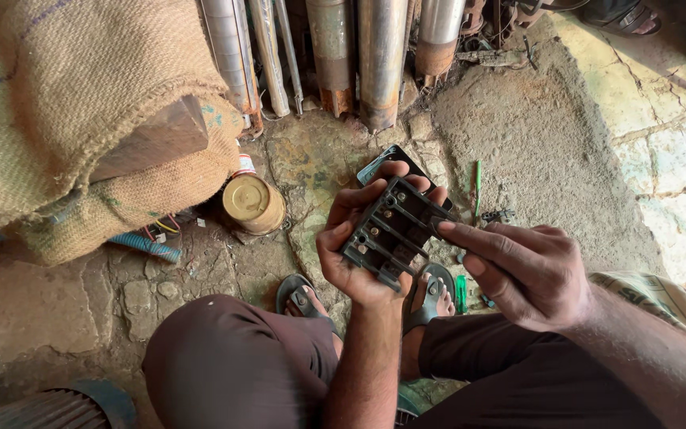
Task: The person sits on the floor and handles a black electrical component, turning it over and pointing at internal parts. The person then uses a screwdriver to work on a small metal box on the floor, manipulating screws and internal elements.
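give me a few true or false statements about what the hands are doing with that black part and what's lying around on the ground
1. The left hand cradles the black terminal block. True.
2. The right hand holds a screwdriver. False: it holds no tool; its fingertips touch the block's edge.
3. A green-handled screwdriver lies on the ground by the sandalled foot. True.
4. The brass-coloured round can sits on top of the burlap sack. False: it sits on the stone floor beside the sack.
5. Metal cylinders lie beyond the hands. True.

Black terminal block, brass-yellow tin
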